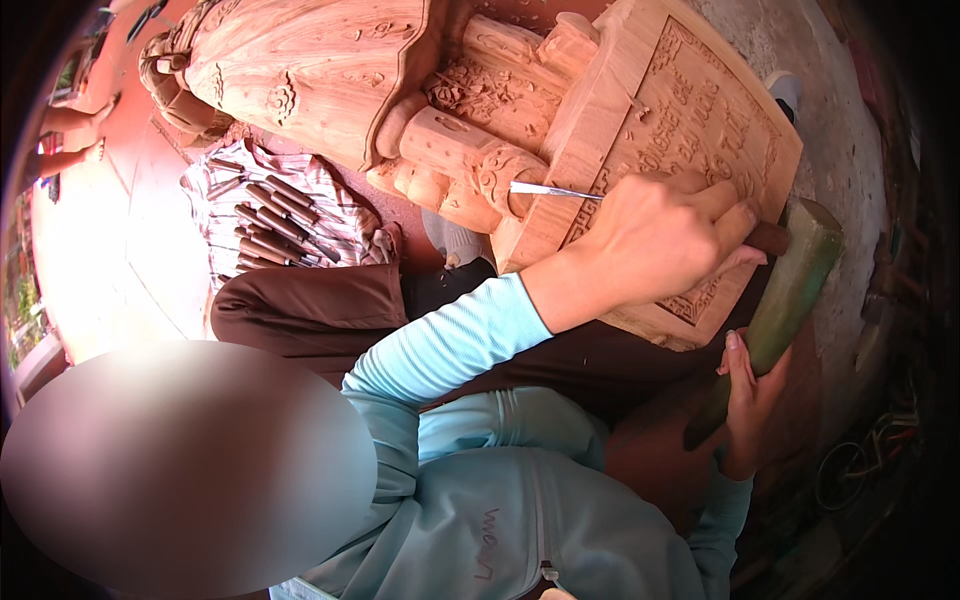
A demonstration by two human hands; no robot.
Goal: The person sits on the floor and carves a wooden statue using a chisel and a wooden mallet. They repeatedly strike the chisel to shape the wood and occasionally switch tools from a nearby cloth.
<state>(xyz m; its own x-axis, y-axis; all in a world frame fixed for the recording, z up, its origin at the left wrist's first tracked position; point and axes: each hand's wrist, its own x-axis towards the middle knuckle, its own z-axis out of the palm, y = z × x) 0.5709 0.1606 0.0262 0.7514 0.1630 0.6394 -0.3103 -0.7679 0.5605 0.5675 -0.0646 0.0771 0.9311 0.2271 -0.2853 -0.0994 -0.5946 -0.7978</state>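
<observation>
My left hand (668,238) is closed around a chisel (768,238) above the carved panel of a wooden statue's base (570,190). The chisel's thin metal blade points left past the base's edge, and its brown handle end sticks out beyond my fingers. In my right hand (752,395) is a greenish wooden mallet (795,285), gripped low on its shaft. The mallet's thick head is right beside the handle end; whether they touch I cannot tell. The carved wooden statue (310,75) lies on its side, its robe and flower carvings toward the upper left.
Several wood-handled chisels (275,215) lie on a striped cloth (215,225) on the reddish floor at left. My brown-trousered leg (310,305) is alongside the statue. Another person's bare feet (95,150) show at far upper left. A bicycle (850,470) stands at far right.
</observation>
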